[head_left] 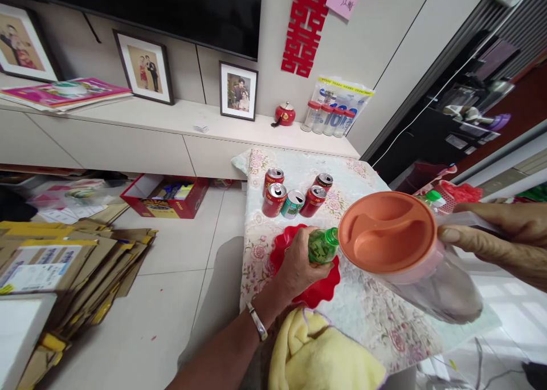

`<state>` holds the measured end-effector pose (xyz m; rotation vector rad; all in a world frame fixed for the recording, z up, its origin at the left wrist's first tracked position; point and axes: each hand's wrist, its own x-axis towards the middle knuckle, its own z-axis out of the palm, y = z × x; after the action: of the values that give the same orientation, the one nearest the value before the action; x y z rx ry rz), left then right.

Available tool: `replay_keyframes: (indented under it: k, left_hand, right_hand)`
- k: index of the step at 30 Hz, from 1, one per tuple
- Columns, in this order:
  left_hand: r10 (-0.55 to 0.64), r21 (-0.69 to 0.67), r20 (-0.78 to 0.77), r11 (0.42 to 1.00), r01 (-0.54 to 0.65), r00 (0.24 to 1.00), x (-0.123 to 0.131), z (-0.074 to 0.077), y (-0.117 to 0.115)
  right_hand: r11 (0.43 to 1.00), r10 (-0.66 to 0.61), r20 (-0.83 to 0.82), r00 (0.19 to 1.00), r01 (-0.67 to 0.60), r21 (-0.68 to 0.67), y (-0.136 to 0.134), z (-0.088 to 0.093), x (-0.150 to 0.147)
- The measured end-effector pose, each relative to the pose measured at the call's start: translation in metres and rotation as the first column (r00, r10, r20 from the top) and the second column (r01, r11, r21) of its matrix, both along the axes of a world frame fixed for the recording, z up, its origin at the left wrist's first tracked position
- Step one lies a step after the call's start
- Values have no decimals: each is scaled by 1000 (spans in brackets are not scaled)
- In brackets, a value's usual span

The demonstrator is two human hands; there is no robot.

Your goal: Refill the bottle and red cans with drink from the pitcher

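My left hand (pixel 299 264) is closed around a small green bottle (pixel 322 246), held over a red scalloped plate (pixel 318 290) on the floral tablecloth (pixel 367 316). My right hand (pixel 499 239) grips the handle of a clear pitcher (pixel 440 287) with an orange lid (pixel 387 230). The pitcher is tilted, its lid facing me and nearly touching the bottle's mouth. Several drink cans (pixel 294 196), mostly red and one green, stand upright at the far end of the table.
A yellow towel (pixel 320 350) lies at the table's near edge. Flattened cardboard (pixel 64 264) and a red box (pixel 164 196) sit on the floor to the left. A long low cabinet (pixel 128 133) holds framed photos, a red pot (pixel 285 114) and glass jars (pixel 327 118).
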<state>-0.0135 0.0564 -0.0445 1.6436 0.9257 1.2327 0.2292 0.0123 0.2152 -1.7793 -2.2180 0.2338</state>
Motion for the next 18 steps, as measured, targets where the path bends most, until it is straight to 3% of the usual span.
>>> replay_keyframes:
  k: [10,18]
  left_hand:
    - [8,13,-4,1000,-8,1000,1,0,1]
    - [-2,-3,-1,1000,2,1000,0,0,1]
  right_hand:
    - [999,0,25,1000,-1,40,-1,0,1]
    - [1000,0,-5,1000,0,-14,1,0,-1]
